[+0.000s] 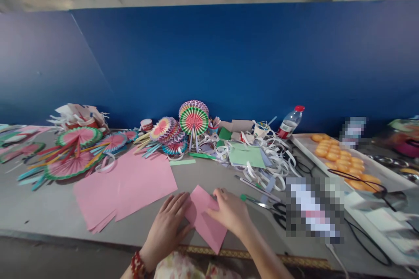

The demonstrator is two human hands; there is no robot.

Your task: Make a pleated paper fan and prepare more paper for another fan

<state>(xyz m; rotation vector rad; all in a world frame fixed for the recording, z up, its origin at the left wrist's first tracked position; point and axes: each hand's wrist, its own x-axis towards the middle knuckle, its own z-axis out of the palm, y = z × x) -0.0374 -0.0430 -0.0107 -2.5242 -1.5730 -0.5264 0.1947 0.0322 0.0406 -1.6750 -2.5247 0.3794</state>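
Deep-blue wall panels (229,65) stand behind a long grey table (49,209) strewn with paper craft. From the head camera, a folded piece of pink paper (206,224) lies at the table's near edge, directly in front of the person. It is plain matte pink, creased into a narrow four-cornered shape with crisp edges.

The left hand (168,222) lies flat on the piece's left edge, fingers stretched and slightly spread. A red beaded bracelet (137,266) circles its wrist. The right hand (229,211) rests palm down on the piece's upper right part, fingers loosely bent against it. Neither hand grips anything.

To the right, a long white tray (303,146) holds rows of round orange pieces (337,154). A clear plastic bottle with a red cap (290,123) leans tilted just behind the tray; how full it is I cannot tell. A white paper cup (262,130) sits among curled white paper strips (278,161), its inside hidden.

The folded piece's long axis runs from far left to near right, and its near corner points toward the person and reaches the table's edge. A stack of flat pink paper sheets (131,187) lies just to its left. Green-handled scissors (258,201) lie near the right hand. Round pleated paper fans (194,120) stand along the wall, beside a pale green sheet (247,156).
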